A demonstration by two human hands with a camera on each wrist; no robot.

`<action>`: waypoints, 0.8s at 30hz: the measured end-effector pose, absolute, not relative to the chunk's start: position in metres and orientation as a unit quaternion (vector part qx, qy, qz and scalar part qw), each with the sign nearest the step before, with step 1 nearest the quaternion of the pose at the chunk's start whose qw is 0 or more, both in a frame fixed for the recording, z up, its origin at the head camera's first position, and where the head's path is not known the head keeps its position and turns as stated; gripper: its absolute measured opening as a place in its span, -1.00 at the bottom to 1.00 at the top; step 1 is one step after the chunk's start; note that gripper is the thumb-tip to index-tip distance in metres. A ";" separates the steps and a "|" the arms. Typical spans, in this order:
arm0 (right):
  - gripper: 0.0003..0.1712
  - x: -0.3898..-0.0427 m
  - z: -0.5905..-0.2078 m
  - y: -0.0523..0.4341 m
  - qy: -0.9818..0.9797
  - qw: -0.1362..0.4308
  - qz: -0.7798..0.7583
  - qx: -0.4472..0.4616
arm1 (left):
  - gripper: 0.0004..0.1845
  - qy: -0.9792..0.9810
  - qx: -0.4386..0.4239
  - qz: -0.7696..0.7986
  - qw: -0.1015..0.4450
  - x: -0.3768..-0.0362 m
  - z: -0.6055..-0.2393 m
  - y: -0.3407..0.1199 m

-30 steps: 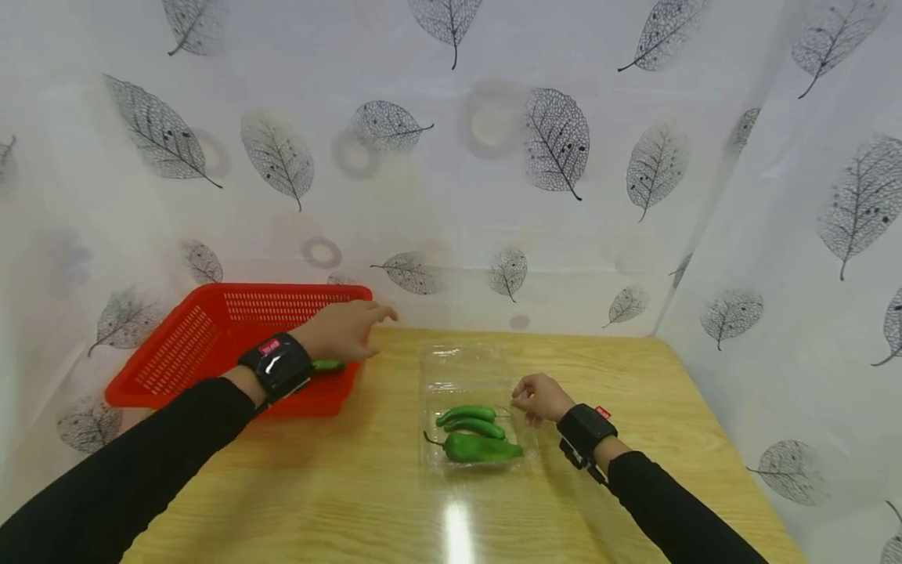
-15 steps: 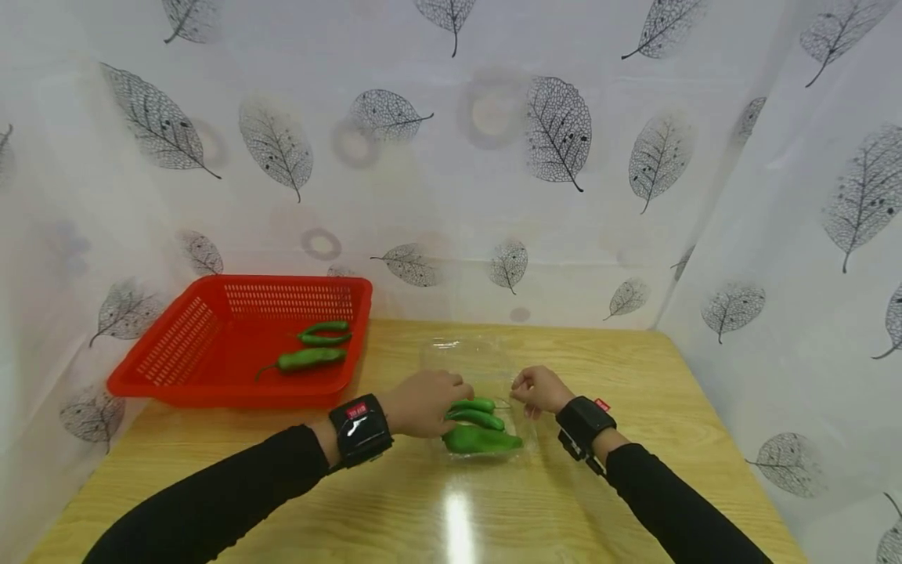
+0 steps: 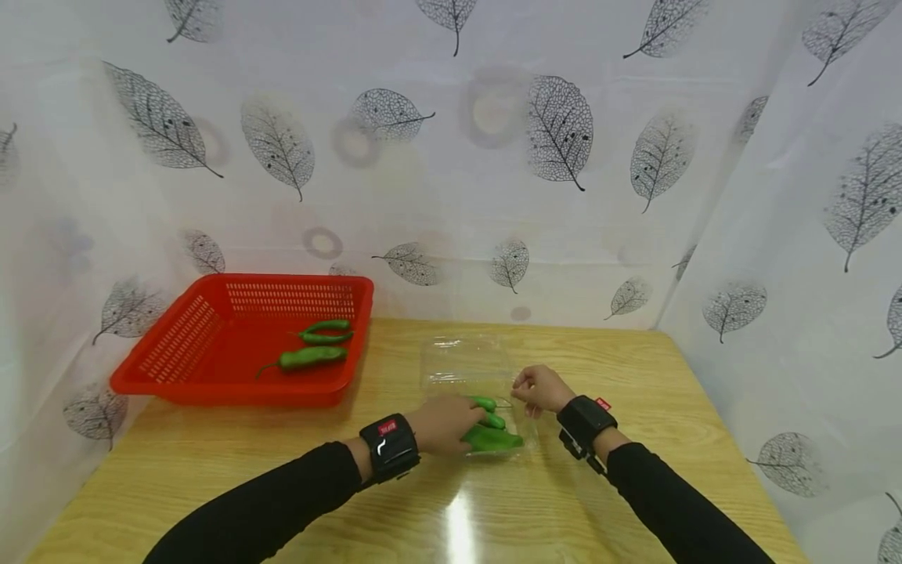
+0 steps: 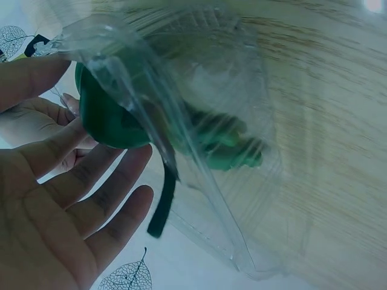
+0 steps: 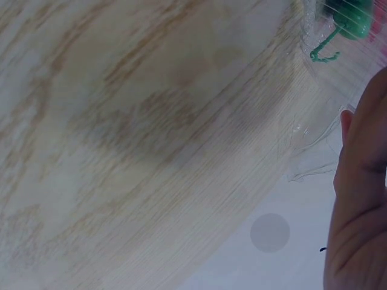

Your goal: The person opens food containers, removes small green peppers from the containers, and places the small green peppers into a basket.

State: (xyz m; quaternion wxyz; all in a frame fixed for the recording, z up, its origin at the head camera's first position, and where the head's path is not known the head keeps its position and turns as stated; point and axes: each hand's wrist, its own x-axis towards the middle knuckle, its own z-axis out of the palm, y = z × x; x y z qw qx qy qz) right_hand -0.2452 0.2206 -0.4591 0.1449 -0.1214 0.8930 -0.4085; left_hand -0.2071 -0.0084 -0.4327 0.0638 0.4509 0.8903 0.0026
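Note:
My left hand reaches into a clear plastic box on the wooden table. Its straight fingers spread around a large green pepper without closing on it. Two slimmer green peppers lie beside it in the box, blurred behind plastic in the left wrist view. My right hand pinches the box's right edge with curled fingers. One pepper's curled stem shows in the right wrist view.
A red perforated basket stands at the table's back left, with a long green pepper and a curved one inside. Leaf-patterned white sheets wall in the table at the back and both sides.
My left hand left the red basket, crossed to the clear box and now covers the peppers there. The peppers in the basket came into sight. The right hand stayed at the box's edge.

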 end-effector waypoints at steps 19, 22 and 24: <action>-0.82 -0.246 -0.461 0.221 0.887 0.150 -0.418 -0.125 | -0.57 0.914 0.381 0.000 0.139 -0.218 -0.453 0.016; -0.81 -0.246 -0.460 0.222 0.886 0.151 -0.420 -0.127 | -0.57 0.916 0.369 0.003 0.155 -0.220 -0.455 0.018; -0.82 -0.247 -0.461 0.222 0.886 0.149 -0.419 -0.129 | -0.59 0.915 0.371 0.004 0.156 -0.222 -0.457 0.020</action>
